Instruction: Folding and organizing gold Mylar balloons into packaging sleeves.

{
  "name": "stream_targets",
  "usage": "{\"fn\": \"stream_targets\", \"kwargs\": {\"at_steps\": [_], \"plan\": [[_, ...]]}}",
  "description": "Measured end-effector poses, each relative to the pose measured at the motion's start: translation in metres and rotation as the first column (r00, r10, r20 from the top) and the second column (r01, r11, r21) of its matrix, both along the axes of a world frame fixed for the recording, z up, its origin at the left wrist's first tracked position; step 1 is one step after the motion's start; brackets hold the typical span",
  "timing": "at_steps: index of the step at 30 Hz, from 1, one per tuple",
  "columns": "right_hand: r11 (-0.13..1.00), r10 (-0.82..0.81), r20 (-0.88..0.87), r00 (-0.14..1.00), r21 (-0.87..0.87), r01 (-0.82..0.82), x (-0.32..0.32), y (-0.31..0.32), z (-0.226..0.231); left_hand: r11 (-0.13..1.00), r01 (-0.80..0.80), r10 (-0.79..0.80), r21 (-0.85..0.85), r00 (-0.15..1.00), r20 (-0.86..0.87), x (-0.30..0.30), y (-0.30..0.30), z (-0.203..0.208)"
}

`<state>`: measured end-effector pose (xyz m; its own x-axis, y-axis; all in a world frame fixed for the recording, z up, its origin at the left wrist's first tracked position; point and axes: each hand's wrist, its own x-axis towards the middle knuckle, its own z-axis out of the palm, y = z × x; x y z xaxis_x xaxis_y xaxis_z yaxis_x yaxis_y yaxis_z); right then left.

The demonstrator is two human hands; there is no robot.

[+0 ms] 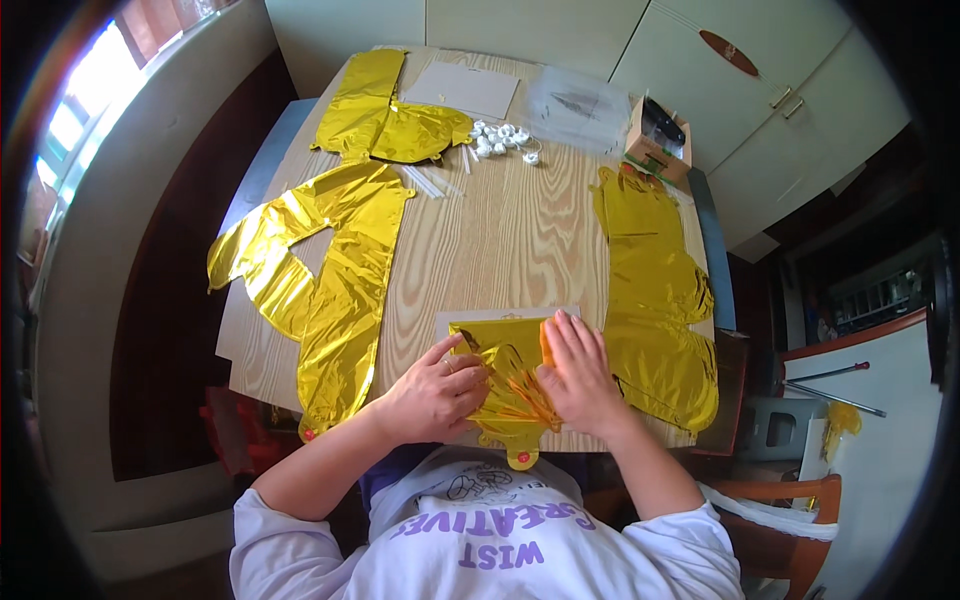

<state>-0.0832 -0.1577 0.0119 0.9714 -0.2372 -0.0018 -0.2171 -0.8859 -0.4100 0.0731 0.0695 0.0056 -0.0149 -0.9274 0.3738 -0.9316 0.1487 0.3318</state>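
A crinkled gold foil balloon (pixel 513 330) lies flat at the table's near edge, its red-marked tab hanging over toward me. Curled over the balloon's left side, my left hand (pixel 437 395) pinches the foil; a ring shows on one finger. My right hand (pixel 580 375) rests flat on the balloon's right side, fingers stretched out together. Along that hand's inner edge runs an orange strip (pixel 548 343); whether it is a reflection or a separate thing, I cannot tell. Pale card (pixel 568 315) shows from beneath the foil.
Flat gold foil balloons lie at the left (pixel 345 270), far left (pixel 365 115) and right (pixel 655 300). Farther back are white ribbon rolls (pixel 495 138), clear straws (pixel 425 182), a white sheet (pixel 462 88), clear plastic bags (pixel 575 108) and a cardboard box (pixel 657 145) with a black item.
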Motion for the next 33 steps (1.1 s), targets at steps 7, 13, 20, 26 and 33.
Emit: {"fn": "stream_targets", "kwargs": {"at_steps": [7,13,20,26,33], "plan": [[0.975,-0.111,0.404,0.908,0.22,0.021,0.157,-0.105,0.024,0.999,-0.02,0.019,-0.033,1.0,-0.006,0.001,-0.003,-0.009],[0.964,-0.152,0.274,0.95,-0.17,0.203,0.274,-0.158,-0.005,0.998,-0.024,0.024,-0.062,1.0,-0.012,0.002,-0.007,-0.007],[0.968,0.029,0.236,0.971,-0.25,0.032,0.199,-0.124,-0.032,0.998,-0.032,0.032,-0.049,0.999,-0.012,0.005,-0.004,-0.009],[0.969,0.139,-0.019,0.99,0.209,-0.132,0.032,-0.076,0.039,0.998,-0.001,0.0,-0.063,1.0,-0.015,0.003,-0.009,-0.009],[0.754,0.268,-0.168,0.949,0.65,-0.098,-0.066,-0.012,0.088,0.998,-0.062,0.061,-0.006,0.99,-0.13,0.011,0.0,-0.013]]}}
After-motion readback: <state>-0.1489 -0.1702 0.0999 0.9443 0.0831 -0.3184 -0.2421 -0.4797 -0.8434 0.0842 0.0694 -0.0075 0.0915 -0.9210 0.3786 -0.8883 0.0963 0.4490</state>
